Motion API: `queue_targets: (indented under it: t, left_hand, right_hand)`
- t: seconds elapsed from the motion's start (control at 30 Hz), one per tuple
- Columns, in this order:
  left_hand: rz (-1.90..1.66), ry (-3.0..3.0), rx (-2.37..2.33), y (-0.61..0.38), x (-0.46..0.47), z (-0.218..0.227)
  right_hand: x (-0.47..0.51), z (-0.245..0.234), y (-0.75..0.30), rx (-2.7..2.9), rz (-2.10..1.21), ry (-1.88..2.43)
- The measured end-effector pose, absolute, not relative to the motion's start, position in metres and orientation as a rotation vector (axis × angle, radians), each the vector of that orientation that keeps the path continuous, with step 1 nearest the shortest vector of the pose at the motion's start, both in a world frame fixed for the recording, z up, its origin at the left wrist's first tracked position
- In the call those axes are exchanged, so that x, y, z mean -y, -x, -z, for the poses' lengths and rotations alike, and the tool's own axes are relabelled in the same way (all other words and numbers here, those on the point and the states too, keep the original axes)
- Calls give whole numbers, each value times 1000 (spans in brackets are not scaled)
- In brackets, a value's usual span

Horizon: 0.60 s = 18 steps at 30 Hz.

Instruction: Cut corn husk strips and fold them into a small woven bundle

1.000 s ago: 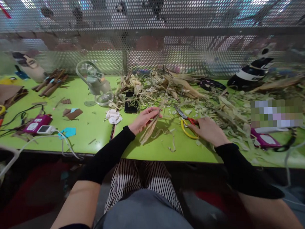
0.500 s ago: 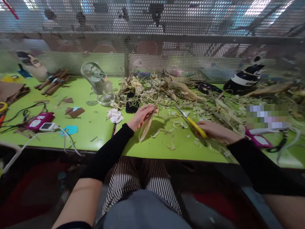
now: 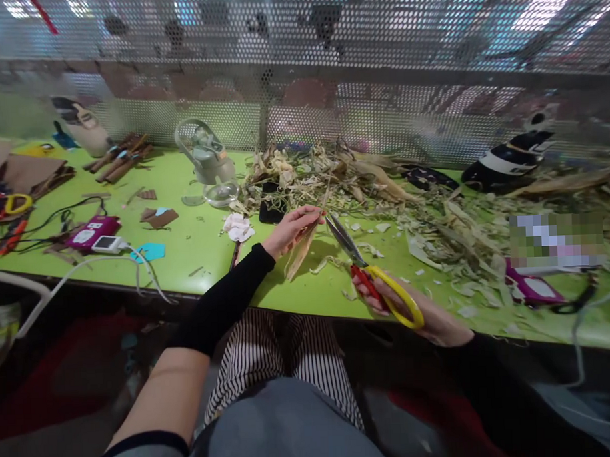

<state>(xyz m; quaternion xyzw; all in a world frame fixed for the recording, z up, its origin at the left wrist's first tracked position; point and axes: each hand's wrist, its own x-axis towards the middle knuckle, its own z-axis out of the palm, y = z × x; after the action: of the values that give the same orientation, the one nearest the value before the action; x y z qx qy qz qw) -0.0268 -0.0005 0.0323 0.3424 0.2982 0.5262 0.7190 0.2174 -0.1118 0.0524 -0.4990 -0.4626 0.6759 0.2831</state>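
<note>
My left hand (image 3: 288, 230) pinches a dry corn husk strip (image 3: 300, 253) that hangs down toward the green table (image 3: 195, 232). My right hand (image 3: 418, 312) grips scissors (image 3: 371, 273) with one red and one yellow handle loop, lifted off the table near its front edge. The blades point up and left, their tips close to the husk just right of my left fingers. Both forearms wear black sleeves.
A heap of husks and cuttings (image 3: 383, 186) covers the table's back and right. A black phone (image 3: 272, 209), a crumpled tissue (image 3: 237, 225) and a small fan (image 3: 208, 162) lie left of it. A pink device with cables (image 3: 88, 233) sits far left. Perforated metal screen (image 3: 299, 69) behind.
My right hand picked the scissors up off the table and brought them toward me and left, blades now raised at the husk. The left hand kept holding the husk.
</note>
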Motion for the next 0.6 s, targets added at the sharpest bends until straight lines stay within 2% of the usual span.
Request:
queue_targets:
  t: [0.6]
  left_hand:
    - [-1123,-810,-666,24,-4,-24]
  right_hand:
    - [107,-58,-211,1161,-1817,1384]
